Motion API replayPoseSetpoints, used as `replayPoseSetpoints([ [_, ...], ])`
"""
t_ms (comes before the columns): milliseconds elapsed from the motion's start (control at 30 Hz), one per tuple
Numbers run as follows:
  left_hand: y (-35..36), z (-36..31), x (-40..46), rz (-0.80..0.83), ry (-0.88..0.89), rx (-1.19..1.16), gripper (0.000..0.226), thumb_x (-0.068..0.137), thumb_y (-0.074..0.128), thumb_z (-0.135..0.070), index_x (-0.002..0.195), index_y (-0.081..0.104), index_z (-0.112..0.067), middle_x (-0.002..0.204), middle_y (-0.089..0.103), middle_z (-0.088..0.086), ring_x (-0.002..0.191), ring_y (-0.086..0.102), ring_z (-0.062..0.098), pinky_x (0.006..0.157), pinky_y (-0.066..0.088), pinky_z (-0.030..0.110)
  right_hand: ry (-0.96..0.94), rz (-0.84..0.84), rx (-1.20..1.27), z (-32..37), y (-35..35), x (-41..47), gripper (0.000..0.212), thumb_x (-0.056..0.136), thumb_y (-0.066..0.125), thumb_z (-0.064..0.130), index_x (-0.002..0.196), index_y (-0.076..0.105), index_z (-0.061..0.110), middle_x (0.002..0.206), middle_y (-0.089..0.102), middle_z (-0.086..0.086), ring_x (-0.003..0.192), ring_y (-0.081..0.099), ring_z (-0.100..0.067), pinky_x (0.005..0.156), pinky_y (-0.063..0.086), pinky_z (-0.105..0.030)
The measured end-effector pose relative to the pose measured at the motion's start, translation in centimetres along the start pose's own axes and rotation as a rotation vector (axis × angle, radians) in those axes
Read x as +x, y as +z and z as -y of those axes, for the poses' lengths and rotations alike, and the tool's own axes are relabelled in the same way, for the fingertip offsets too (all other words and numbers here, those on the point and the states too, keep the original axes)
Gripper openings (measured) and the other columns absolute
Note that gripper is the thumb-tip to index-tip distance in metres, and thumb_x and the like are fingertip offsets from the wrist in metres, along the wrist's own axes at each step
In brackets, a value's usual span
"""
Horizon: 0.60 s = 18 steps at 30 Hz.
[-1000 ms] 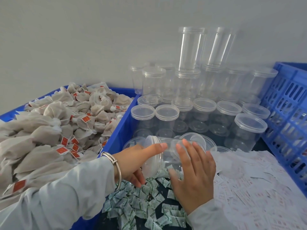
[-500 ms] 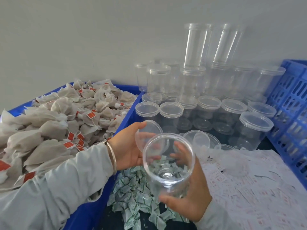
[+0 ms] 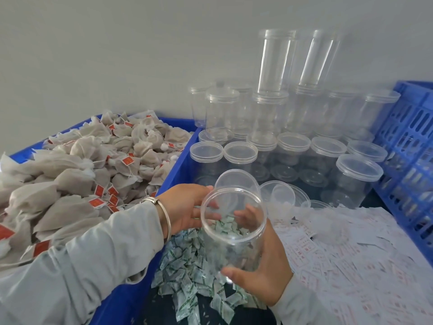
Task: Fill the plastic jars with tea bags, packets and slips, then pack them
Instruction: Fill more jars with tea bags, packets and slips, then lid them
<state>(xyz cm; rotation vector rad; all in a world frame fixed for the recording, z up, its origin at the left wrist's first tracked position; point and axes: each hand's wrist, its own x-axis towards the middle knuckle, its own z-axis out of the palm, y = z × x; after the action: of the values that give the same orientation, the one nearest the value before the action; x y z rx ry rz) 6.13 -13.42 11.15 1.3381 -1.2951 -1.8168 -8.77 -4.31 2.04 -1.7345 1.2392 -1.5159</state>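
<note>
- My right hand (image 3: 262, 270) cradles an open, empty plastic jar (image 3: 233, 228) above the green packets (image 3: 187, 266).
- My left hand (image 3: 187, 207) pinches its lid (image 3: 235, 180), clear of the rim.

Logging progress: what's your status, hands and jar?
Right hand grips open jar, still empty. Left hand holds its lid. Nothing in the way.

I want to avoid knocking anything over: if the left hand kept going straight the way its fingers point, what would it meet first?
The left hand, holding the clear round lid, points right at the open clear plastic jar in the right hand; probably that jar's wall first, though depth is unclear.
</note>
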Motion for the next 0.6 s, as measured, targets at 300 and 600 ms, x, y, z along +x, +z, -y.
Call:
replayPoseSetpoints([
  [300,-0.1,0.0,0.2,-0.092,0.003,0.064,0.019,0.095,0.051,-0.023,0.106,0.06,-0.01,0.094,0.067,0.01,0.066,0.067,0.018,0.057,0.054,0.027,0.247,-0.109,0.085,-1.6,-0.5,0.3,0.081,0.051,0.078,0.05,0.123,0.044,0.037,0.117,0.062,0.018,0.11,0.058,0.003,0.082,0.046,-0.008],
  [600,-1.4,-1.7,0.6,-0.338,0.4,0.104,0.019,0.093,0.05,-0.005,0.082,0.06,-0.016,0.073,0.066,-0.001,0.054,0.063,0.005,0.054,0.052,0.02,0.363,-0.015,0.095,-1.8,-0.4,0.1,0.087,0.045,0.08,0.054,0.122,0.042,0.044,0.114,0.061,0.025,0.109,0.057,0.006,0.085,0.048,-0.011],
])
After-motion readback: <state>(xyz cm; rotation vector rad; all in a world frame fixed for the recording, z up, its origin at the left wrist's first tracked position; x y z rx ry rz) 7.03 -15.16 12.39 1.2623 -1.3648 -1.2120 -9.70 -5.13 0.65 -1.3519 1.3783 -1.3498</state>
